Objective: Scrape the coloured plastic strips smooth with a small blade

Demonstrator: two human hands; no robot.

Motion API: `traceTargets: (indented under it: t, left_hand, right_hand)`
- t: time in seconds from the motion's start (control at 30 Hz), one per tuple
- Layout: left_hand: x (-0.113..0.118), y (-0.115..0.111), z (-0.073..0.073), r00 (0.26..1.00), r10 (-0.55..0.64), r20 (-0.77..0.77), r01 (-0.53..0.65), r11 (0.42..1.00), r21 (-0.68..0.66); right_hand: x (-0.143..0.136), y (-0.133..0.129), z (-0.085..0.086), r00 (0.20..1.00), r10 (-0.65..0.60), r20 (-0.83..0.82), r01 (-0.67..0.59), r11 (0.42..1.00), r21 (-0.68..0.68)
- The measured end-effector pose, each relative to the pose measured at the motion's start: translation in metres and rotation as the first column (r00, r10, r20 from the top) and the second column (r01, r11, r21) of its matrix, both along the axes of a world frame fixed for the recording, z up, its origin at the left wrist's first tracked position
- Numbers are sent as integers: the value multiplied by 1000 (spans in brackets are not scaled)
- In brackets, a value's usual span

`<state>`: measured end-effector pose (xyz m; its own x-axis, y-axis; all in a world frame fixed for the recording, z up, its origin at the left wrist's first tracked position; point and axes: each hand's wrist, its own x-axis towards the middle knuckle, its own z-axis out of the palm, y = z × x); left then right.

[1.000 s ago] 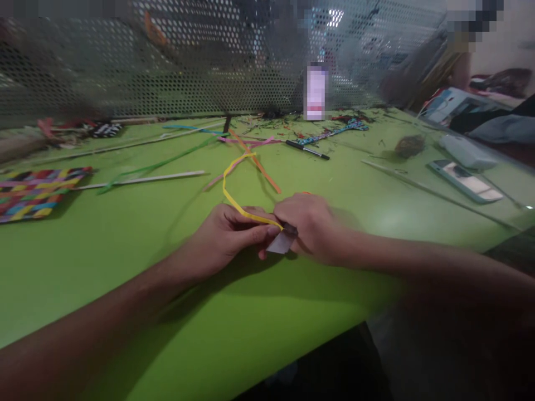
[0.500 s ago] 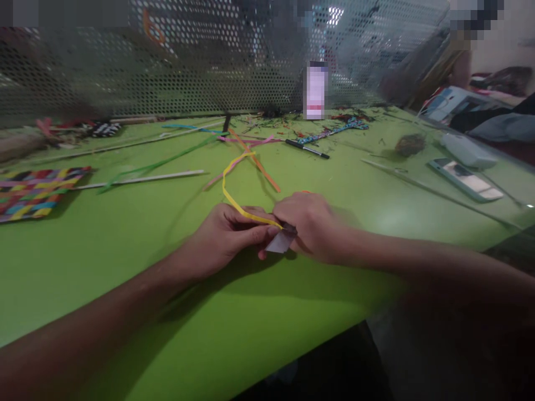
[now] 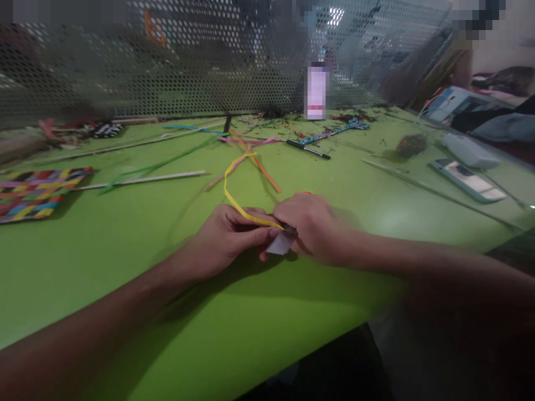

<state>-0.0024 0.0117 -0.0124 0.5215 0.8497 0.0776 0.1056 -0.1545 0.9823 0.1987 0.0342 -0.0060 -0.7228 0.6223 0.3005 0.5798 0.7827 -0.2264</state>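
My left hand (image 3: pixel 234 236) is closed in a pinch on a narrow yellow strip (image 3: pixel 234 203). The strip curves up and away across the table from my fingertips. At the same fingertips, a small pale, flat piece (image 3: pixel 281 244) points down toward me. Pressed up against it from the right, my right hand (image 3: pixel 309 225) is curled into a fist. A short dark piece (image 3: pixel 290 229) shows at the fist's left side, and a bit of orange peeks out above the knuckles. What the fist holds is mostly hidden.
Orange strip (image 3: pixel 267 174), pink and green strips lie beyond my hands, with a black pen (image 3: pixel 308 149). A colourful woven piece (image 3: pixel 39 192) is at left. A phone (image 3: pixel 316 92) leans on the perforated metal screen (image 3: pixel 200 61). Another phone (image 3: pixel 467 179) lies right. Someone's sleeve (image 3: pixel 501 128) shows at far right.
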Motion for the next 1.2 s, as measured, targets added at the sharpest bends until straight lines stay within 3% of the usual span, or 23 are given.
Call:
traceTargets:
  t: [0.9, 1.2]
  left_hand:
    - [2, 1, -2, 992, -29, 120, 38, 996, -76]
    - [1, 1, -2, 996, -29, 86, 33, 998, -47]
  right_hand:
    - [-1, 0, 2, 999, 8, 54, -6, 999, -36]
    - [-2, 0, 4, 997, 1, 77, 2, 999, -46]
